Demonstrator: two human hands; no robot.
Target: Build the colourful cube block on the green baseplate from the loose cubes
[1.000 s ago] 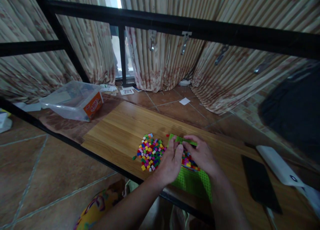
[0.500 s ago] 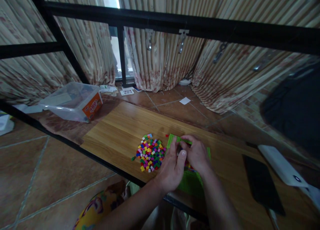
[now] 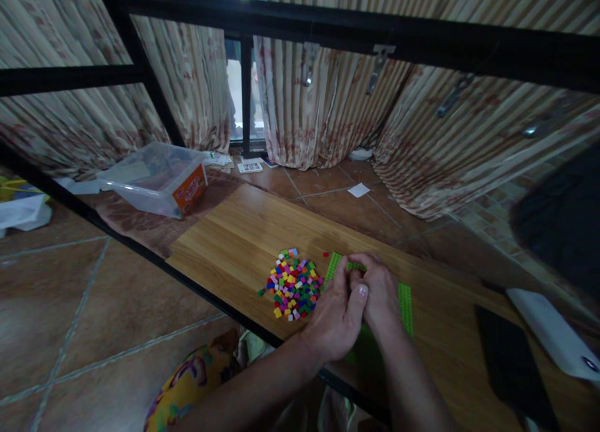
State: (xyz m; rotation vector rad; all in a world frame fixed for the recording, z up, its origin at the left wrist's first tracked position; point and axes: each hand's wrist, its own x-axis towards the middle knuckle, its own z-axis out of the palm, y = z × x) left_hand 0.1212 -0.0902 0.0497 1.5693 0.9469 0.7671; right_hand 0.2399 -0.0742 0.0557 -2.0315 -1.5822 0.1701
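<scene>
A green studded baseplate [image 3: 405, 299] lies on the wooden tabletop [image 3: 244, 232]. Both of my hands rest on it, side by side and touching. My left hand [image 3: 338, 313] has its fingers curled over the plate's left part, the thumb up against the other hand. My right hand [image 3: 379, 293] presses down at the plate's far edge, fingertips bent onto the studs. Whether either holds a brick is hidden. A heap of small bricks in many colours [image 3: 294, 284] lies just left of my left hand. One red brick [image 3: 325, 254] sits apart beyond the heap.
A clear plastic box [image 3: 157, 179] with an orange label stands at the far left. A black phone [image 3: 513, 369] and a white flat device [image 3: 550, 332] lie on the right. Black metal bars [image 3: 328, 29] and curtains run behind. The table's front edge is at my wrists.
My hands have drawn closer together over the baseplate, hiding the coloured bricks on it. The camera has shifted, so everything sits a little further right.
</scene>
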